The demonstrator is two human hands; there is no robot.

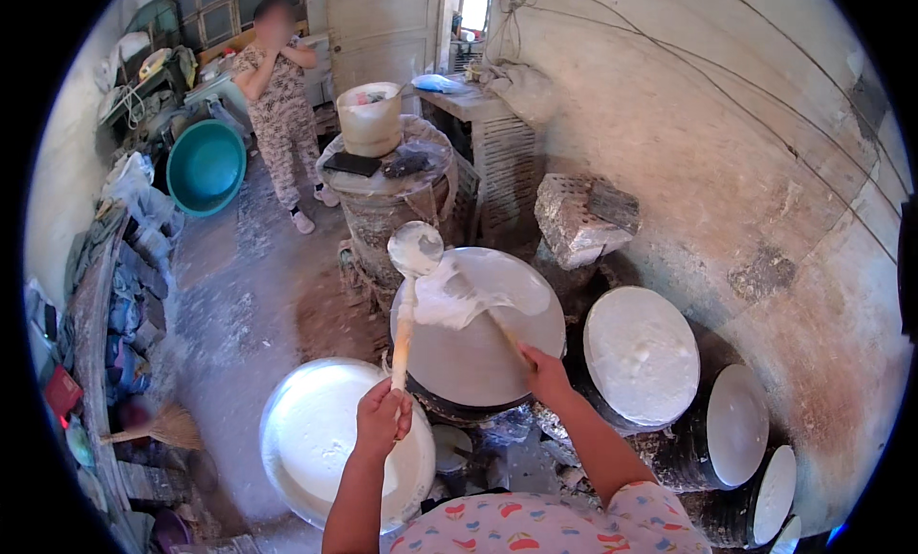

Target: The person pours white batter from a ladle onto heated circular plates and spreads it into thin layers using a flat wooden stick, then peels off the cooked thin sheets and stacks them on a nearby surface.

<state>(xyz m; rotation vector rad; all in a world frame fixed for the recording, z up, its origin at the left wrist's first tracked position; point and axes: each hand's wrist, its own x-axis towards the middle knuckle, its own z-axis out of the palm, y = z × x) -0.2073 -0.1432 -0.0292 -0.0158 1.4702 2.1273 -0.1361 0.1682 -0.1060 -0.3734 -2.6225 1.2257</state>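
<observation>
My left hand (382, 416) is closed round the pale handle of a long ladle (415, 250), whose whitish bowl is over the far left edge of a round griddle (454, 363). White batter (442, 304) lies in an uneven patch across the griddle's far half. In my right hand (547, 374) is the wooden handle of a spreader (502, 332); its flat far end meets the batter and is partly blurred. Below my left hand stands a wide basin (272, 411) holding white batter, partly covered by my forearm.
More round griddles (641, 355) with white sheets or coatings curve away on the right, beside the stained wall. Behind the griddle, a drum (387, 210) carries a bucket (369, 124) and a black phone (353, 164). A person (284, 105) stands near a green tub (206, 169); a broom (172, 426) lies left.
</observation>
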